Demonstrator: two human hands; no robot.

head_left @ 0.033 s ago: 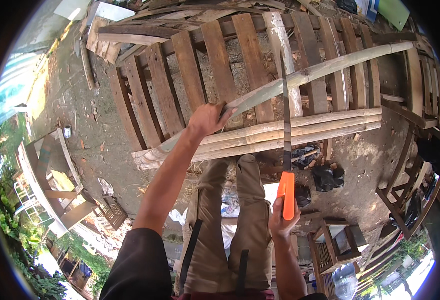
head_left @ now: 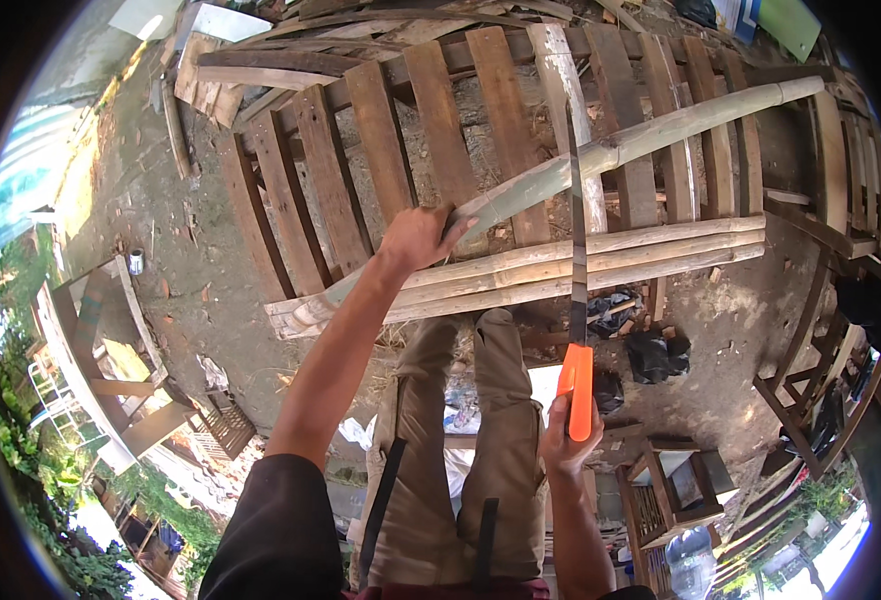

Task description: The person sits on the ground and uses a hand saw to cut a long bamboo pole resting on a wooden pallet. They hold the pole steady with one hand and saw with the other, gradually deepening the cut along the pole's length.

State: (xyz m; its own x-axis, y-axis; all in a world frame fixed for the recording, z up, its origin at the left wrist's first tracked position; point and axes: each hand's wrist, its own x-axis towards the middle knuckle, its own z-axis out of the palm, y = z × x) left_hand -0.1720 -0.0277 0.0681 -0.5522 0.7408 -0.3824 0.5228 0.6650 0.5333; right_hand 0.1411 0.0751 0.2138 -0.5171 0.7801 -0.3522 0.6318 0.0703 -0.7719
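A long greenish bamboo pole (head_left: 676,122) lies slantwise over a slatted wooden pallet (head_left: 509,130), its far end up at the right. My left hand (head_left: 423,236) is wrapped round the pole toward its near left part. In my right hand (head_left: 565,436), below the pallet's near edge, is the orange handle of a handsaw (head_left: 579,275). The long dark blade points away from me and crosses the pole near a joint in the bamboo. Whether the teeth have cut into it cannot be made out. Split bamboo strips (head_left: 601,262) lie side by side along the pallet's near edge.
Loose boards (head_left: 271,68) are heaped beyond the pallet. Black plastic bags (head_left: 658,357) sit on the dirt ground at right, with a wooden stool-like frame (head_left: 673,490) nearer. At left stand a wooden box frame (head_left: 101,330) and a small can (head_left: 137,262).
The saw, handle and blade, has shifted very slightly to the right. My left hand keeps its place on the bamboo pole.
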